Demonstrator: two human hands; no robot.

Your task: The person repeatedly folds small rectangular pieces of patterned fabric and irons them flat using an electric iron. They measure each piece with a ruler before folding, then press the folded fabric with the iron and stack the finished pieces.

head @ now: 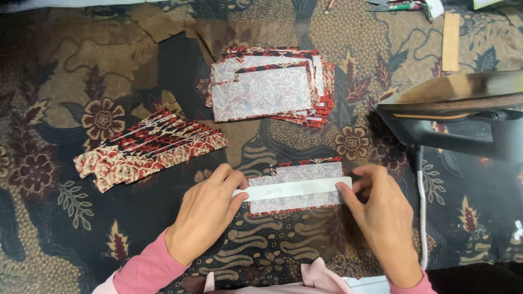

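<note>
A rectangular piece of red-and-black patterned cloth (305, 173), white-backed side up, lies in front of me. Across its middle rests a long white card strip (294, 189). My left hand (207, 215) pinches the strip's left end, thumb on top. The fingertips of my right hand (378, 212) press down on the strip's right end and the cloth beneath it. Both hands wear pink sleeves.
A stack of similar cloth rectangles (269, 87) lies farther back in the centre. A fan of folded patterned strips (147, 148) lies to the left. An iron (463, 109) stands at the right, its cord (422, 218) trailing down. Scissors (395, 5) and a wooden strip (451, 41) lie at the far right.
</note>
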